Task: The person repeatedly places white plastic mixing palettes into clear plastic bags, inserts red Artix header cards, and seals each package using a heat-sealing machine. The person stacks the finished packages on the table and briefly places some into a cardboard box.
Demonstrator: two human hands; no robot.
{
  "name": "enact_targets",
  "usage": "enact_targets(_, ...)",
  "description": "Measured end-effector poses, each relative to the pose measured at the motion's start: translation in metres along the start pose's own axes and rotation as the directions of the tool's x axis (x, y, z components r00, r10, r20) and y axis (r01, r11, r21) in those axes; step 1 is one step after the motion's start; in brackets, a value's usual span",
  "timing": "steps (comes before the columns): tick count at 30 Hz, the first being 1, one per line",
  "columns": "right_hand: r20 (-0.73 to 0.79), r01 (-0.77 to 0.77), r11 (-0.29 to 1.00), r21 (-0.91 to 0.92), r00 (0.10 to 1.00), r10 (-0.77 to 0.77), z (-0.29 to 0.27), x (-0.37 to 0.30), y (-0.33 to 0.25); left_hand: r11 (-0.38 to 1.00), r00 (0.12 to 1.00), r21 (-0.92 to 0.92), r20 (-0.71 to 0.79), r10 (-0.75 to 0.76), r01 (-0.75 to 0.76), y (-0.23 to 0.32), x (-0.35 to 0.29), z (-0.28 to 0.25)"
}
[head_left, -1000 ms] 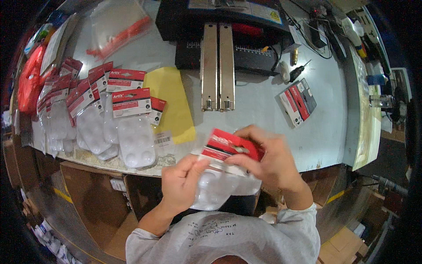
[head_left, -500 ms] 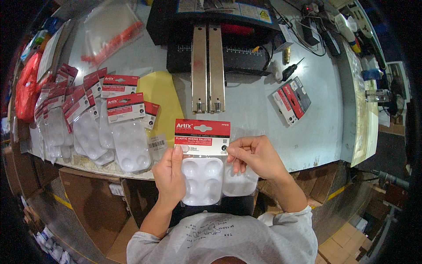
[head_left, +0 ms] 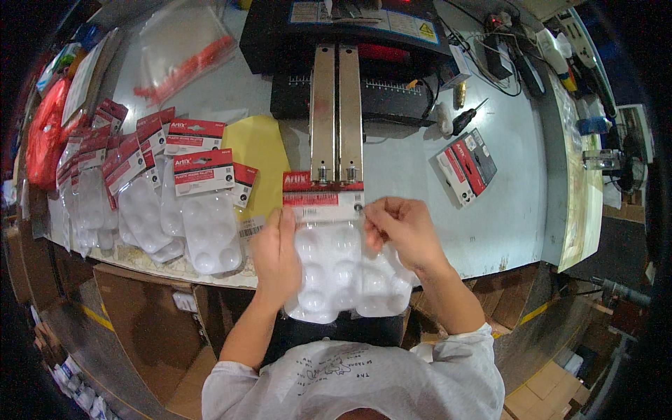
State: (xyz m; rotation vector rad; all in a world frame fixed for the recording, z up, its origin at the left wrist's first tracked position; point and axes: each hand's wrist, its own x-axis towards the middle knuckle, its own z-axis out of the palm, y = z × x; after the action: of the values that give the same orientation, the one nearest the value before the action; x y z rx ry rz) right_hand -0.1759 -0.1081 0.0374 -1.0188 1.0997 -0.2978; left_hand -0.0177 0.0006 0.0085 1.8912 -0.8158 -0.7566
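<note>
A white plastic mixing palette in a clear bag hangs below its red and white header card. My left hand is closed on the card's left edge, thumb on top. With bent fingers, my right hand pinches the card's right edge. The card's top strip lies beneath the ends of two parallel metal bars of a black machine. Another white palette lies beside the first, partly below my right hand and over the table's front edge.
Several bagged palettes with red cards are heaped at left, by a yellow sheet. Clear bags lie at far left. At right are a loose header card, a screwdriver and cables. Cardboard boxes stand below the table.
Both hands have moved the carded palette slightly away from me, so the card's top edge has gone under the bar ends. The heap at left has stayed in place.
</note>
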Motion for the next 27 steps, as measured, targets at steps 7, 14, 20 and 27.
enact_targets(7, -0.068, 0.097, 0.989, 0.11, 0.994, -0.09, -0.001, 0.032, 0.007, 0.993, 0.991, 0.017, -0.061, 0.116, -0.115, -0.02, 0.034, 0.018)
enact_targets(14, -0.268, 0.262, 0.618, -0.741, 0.73, -0.629, -0.062, 0.028, -0.006, 0.964, 0.999, 0.267, -0.044, 0.026, -0.013, -0.015, 0.038, -0.031)
enact_targets(20, -0.388, -0.266, 0.286, -0.921, 0.707, -0.591, -0.171, 0.046, 0.015, 0.596, 0.839, 0.803, -0.304, 0.451, -0.029, 0.001, 0.032, -0.078)
enact_targets(27, -0.386, -0.16, 0.435, -0.886, 0.775, -0.5, -0.181, 0.048, 0.02, 0.94, 0.976, 0.262, 0.077, 0.204, -0.217, -0.028, -0.033, -0.007)
